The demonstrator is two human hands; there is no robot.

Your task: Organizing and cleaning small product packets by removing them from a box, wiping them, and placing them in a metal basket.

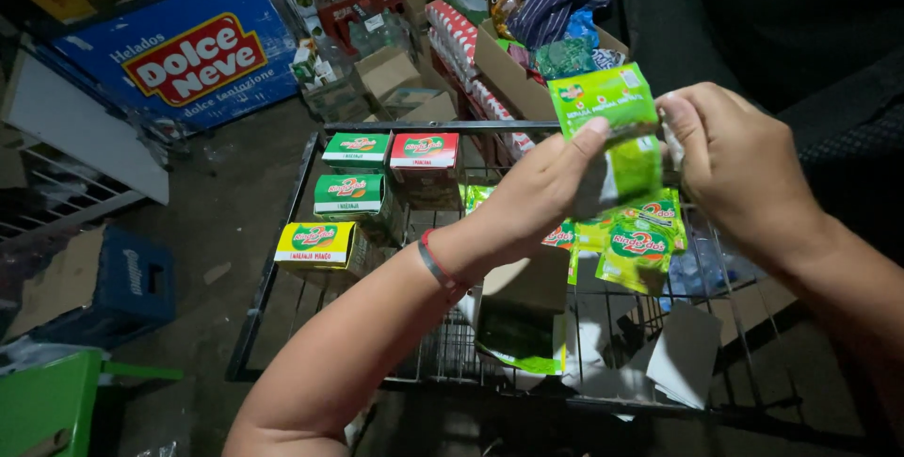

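Two hands worked one strip of green foil sachets (617, 165) above black wire rack (311, 151): left hand (537, 198) pinched top sachet, right hand (730, 160) gripped opposite edge. Best kept taut, strip's tail hanging free over rack; small cartons (353, 193) sat well apart at left.

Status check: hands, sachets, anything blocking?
Left hand and right hand pinch green sachet strip above wire rack. Small boxes left, clear of hands.

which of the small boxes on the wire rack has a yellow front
The box nearest the camera, at the left end of the wire rack. The two behind it are green-fronted, and the far right one is red.
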